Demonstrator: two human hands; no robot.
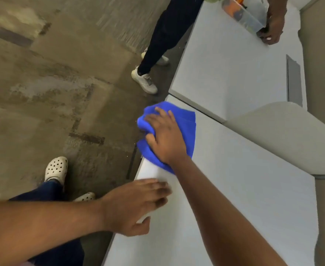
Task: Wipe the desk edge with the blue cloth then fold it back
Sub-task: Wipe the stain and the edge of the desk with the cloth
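The blue cloth (188,127) lies bunched over the left edge of the white desk (244,198), near its far corner. My right hand (165,137) presses flat on top of the cloth, fingers curled over it at the desk edge. My left hand (134,204) rests nearer to me on the same edge, fingers spread on the top and thumb hanging over the side, holding nothing. Part of the cloth hangs down past the edge.
A second white desk (234,64) adjoins at the far end, where another person's hand (274,25) holds a clear plastic bin (244,14). That person's legs and white shoes (144,81) stand beside the desks. A curved grey divider (282,135) rises at right. Brown carpet lies left.
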